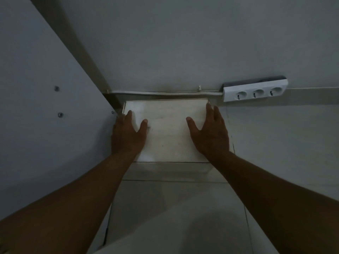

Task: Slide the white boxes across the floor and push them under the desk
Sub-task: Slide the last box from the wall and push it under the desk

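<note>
I see my left hand (128, 133) lying flat on the left part of the flat white cardboard box (166, 129), fingers straight, thumb spread wide; my right hand (211, 133) lies on the right part in the same way, holding nothing; the box sits on the pale tiled floor (174, 208), its far edge close to the grey wall (165, 43), just beside the white desk side panel (45, 107); a white three-socket power strip (255, 90) sits to the right along the wall.

Home office nook, power strip (255, 90), desk panel (45, 99)
</note>
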